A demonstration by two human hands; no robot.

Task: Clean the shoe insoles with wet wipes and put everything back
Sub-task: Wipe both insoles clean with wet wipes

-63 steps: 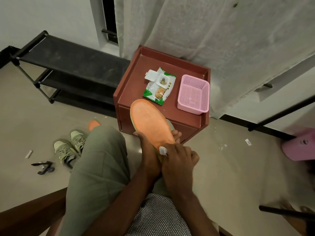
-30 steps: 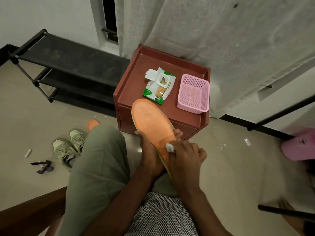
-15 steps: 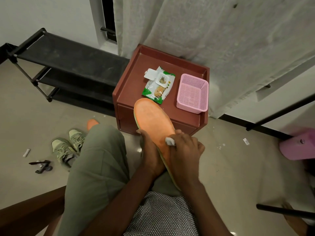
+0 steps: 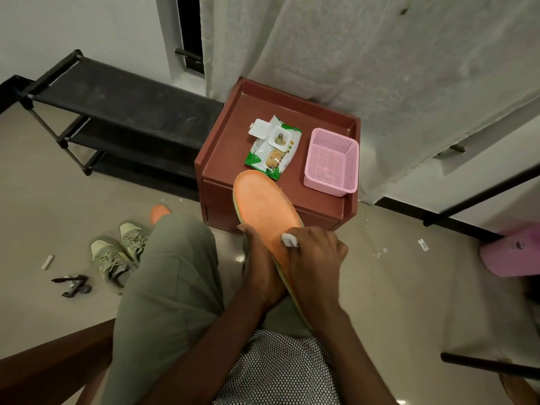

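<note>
Insole (image 4: pixel 264 207) sits at frame centre, orange face up, its long axis running from the heel end hidden under the hands at lower right up to the rounded toe at upper left, which overlaps the front edge of the cabinet (image 4: pixel 225 147). Right hand (image 4: pixel 314 258) has its fingers curled round a small folded wipe (image 4: pixel 289 240), pressing that white wad onto the orange surface near the middle of its length; the uncleaned-looking stretch lies up and left from these fingers, so the next stroke would likely travel along the axis toward the toe. Left hand (image 4: pixel 260 258) grips the insole's left edge from beneath, thumb over the rim, steadying it; it is the nearer hand to the toe but is occupied holding. Beyond the toe, on the cabinet top, lies the wipes pack (image 4: pixel 271 147) with its flap open, and to its right a pink basket (image 4: pixel 331 162). At lower left on the floor stand the shoes (image 4: pixel 118 252), with a second orange insole (image 4: pixel 159 213) showing past the knee. Wiping looks mid-course; returning everything remains to be done.
</note>
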